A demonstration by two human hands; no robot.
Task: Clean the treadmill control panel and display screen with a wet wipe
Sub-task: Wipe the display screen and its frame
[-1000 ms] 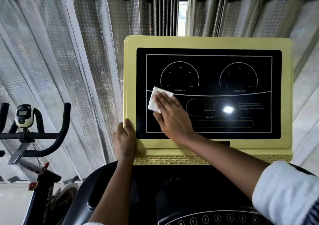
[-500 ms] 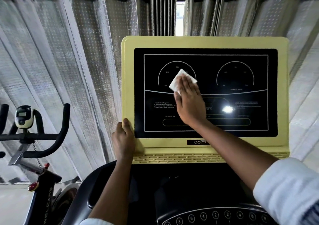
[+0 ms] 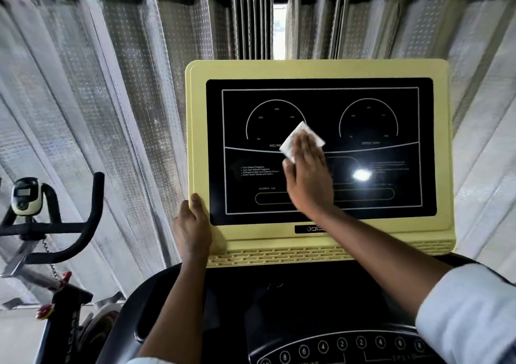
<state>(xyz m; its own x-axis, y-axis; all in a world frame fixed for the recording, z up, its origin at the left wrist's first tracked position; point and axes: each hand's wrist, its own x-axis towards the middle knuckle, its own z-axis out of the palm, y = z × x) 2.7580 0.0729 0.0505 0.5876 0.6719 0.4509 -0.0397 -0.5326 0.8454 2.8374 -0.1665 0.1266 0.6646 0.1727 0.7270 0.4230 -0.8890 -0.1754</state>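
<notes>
Head view, step: right grip [image 3: 308,179], flat-fingered, presses wet wipe [image 3: 291,143] on display screen [image 3: 377,112];
Left grip [image 3: 192,229]: clasps yellow frame [image 3: 315,69];
Next: likely sweep right of grip

The display screen [image 3: 377,117] lies bare across its right half; the right grip [image 3: 308,179] and wet wipe [image 3: 296,140] cover its middle. The left grip [image 3: 192,228] blocks the frame [image 3: 318,69] at its lower-left corner.

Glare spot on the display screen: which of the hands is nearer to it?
Right. The right hand presses the wet wipe on the display screen just left of the glare spot; the left hand grips the yellow frame at its lower-left corner, farther away.
</notes>
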